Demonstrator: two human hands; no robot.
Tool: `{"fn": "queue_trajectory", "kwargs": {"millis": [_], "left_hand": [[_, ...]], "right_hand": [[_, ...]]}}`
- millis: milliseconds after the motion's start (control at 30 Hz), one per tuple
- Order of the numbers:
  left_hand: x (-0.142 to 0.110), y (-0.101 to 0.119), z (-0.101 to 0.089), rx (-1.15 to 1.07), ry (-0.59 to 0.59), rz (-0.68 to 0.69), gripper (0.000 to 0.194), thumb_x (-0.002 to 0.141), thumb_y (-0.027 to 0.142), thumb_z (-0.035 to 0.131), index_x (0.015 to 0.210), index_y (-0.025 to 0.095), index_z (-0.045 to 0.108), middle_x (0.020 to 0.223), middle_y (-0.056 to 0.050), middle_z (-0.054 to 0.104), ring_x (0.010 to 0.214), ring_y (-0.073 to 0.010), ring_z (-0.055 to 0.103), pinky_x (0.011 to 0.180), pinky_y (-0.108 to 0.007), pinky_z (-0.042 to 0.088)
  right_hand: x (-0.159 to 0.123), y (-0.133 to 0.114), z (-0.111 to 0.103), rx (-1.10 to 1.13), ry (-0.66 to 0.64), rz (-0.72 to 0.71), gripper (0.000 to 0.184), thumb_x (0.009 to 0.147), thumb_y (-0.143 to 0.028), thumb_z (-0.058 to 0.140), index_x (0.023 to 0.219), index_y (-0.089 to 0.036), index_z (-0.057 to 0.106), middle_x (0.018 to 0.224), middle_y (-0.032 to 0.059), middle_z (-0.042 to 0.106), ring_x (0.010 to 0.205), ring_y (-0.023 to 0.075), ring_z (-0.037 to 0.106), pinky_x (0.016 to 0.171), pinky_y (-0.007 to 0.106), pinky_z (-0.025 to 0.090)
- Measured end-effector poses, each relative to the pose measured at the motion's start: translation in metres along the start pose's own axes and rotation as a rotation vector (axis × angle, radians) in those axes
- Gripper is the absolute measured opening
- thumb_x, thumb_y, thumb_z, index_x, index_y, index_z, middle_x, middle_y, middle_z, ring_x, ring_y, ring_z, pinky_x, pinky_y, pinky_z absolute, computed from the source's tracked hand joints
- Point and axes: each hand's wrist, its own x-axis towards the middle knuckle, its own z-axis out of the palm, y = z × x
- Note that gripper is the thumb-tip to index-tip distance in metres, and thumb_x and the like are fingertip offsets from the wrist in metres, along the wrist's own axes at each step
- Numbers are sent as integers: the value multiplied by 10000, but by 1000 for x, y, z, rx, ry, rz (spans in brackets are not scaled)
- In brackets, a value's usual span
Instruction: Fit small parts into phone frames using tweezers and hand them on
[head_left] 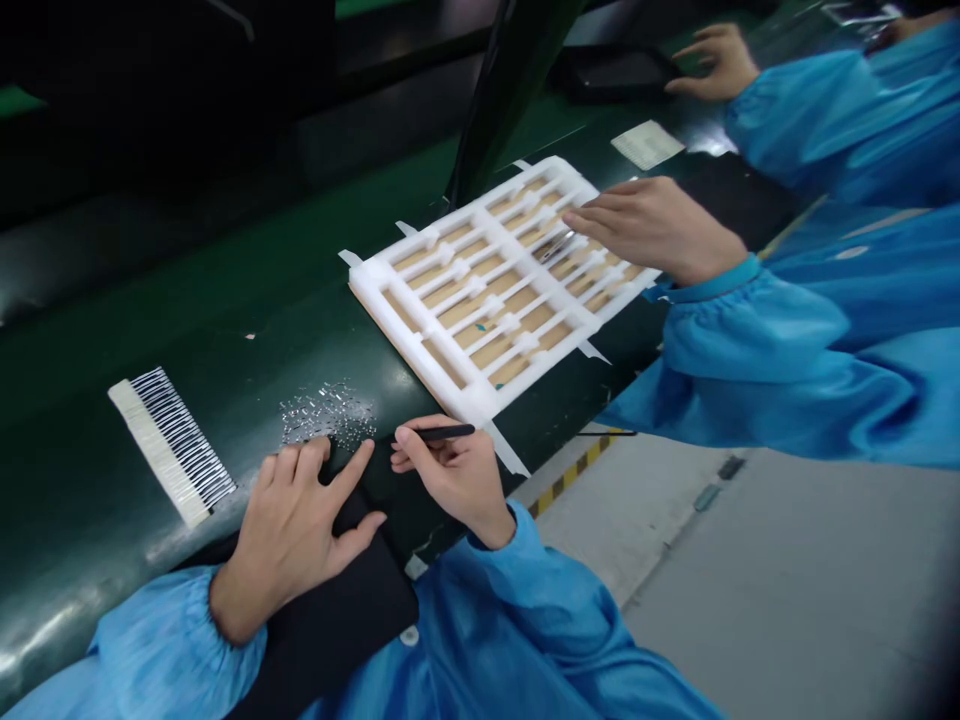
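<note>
Near us: our left hand [292, 535] lies on a black pad [360, 590], fingers spread and released, gripping nothing. Our right hand [450, 485] is clenched in a pinch on black tweezers [442, 433], which sit just above the pad and point right, tip just short of a corner of the foam frame.

Just past both hands, on the green bench [225, 300]: loose shiny metal parts [328, 415] in a scattered patch, with a white-backed comb strip of black-and-silver leads [172, 445] to its left.

Farther on: the white foam frame [480, 290], taped down on a cardboard board [465, 315]. A co-worker's hand [652, 225] is over it, fingers curved above metal tweezers [555, 245]; grip unclear. Farthest: a paper label [646, 145], plus a second co-worker hand [712, 65], fingers loose, beside a black tray [615, 72].
</note>
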Motion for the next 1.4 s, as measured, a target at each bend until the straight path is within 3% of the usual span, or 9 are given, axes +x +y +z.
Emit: {"fn": "queue_trajectory", "kwargs": {"millis": [400, 567, 700, 800, 867, 967, 1167, 1300, 1400], "left_hand": [[0, -4, 0, -10, 76, 1, 691, 992, 617, 564, 1497, 147, 584, 1129, -188, 577, 999, -335, 536, 813, -448, 451], [-15, -10, -32, -121, -6, -24, 665, 1011, 612, 562, 1523, 191, 508, 1174, -153, 632, 1028, -315, 614, 892, -460, 513], [-52, 17, -55, -65, -82, 79, 771, 946, 673, 624, 1554, 219, 493, 1397, -196, 593, 1205, -371, 624, 962, -487, 541], [-77, 44, -46, 78, -43, 113, 777, 953, 600, 635, 1622, 262, 428, 1612, -237, 431, 1368, -458, 538, 1009, -555, 518], [-86, 56, -34, 134, -40, 88, 730, 973, 476, 638, 1642, 305, 400, 1657, -215, 388, 1409, -453, 514, 1039, -554, 503], [-90, 62, -23, 148, -60, 58, 732, 958, 380, 653, 1643, 320, 401, 1662, -175, 406, 1439, -425, 501, 1075, -534, 493], [-87, 64, -27, 167, -58, 14, 740, 920, 358, 681, 1616, 295, 438, 1679, -175, 392, 1462, -428, 489, 1111, -542, 488], [-86, 62, -27, 206, -59, 23, 758, 920, 416, 674, 1625, 300, 420, 1663, -174, 421, 1430, -423, 532, 1072, -527, 526], [-81, 52, -41, 212, -53, 78, 862, 908, 610, 660, 1646, 260, 385, 1616, -210, 475, 1331, -441, 612, 962, -545, 588]], "right_hand": [[3, 4, 0, 86, 19, -41, 489, 831, -635, 820, 908, -162, 721, 747, 63, 767, 611, 199, 776, 575, 300, 708], [-3, 9, -10, 128, 4, -95, 495, 862, -653, 776, 922, -165, 713, 721, 57, 762, 607, 204, 778, 580, 302, 700], [-10, 11, -23, 214, 3, -96, 484, 850, -630, 799, 922, -160, 710, 726, 54, 758, 602, 200, 777, 576, 292, 696], [-11, 12, -25, 212, -2, -121, 467, 868, -621, 782, 921, -162, 712, 712, 54, 759, 597, 199, 775, 564, 281, 687], [-11, 12, -26, 185, -16, -148, 431, 906, -594, 745, 920, -163, 714, 705, 57, 761, 595, 200, 776, 558, 274, 678], [-12, 12, -27, 172, -44, -170, 365, 937, -532, 716, 930, -167, 717, 703, 59, 763, 600, 207, 784, 554, 271, 669], [-14, 11, -33, 168, -80, -186, 308, 955, -488, 695, 935, -181, 713, 701, 49, 764, 595, 204, 784, 541, 256, 643], [-15, 7, -33, 169, -65, -221, 269, 962, -451, 680, 934, -187, 720, 686, 35, 759, 594, 189, 775, 543, 239, 618], [-15, 4, -32, 126, -23, -271, 242, 957, -419, 676, 909, -190, 736, 672, 24, 752, 582, 170, 752, 536, 223, 583]]}}
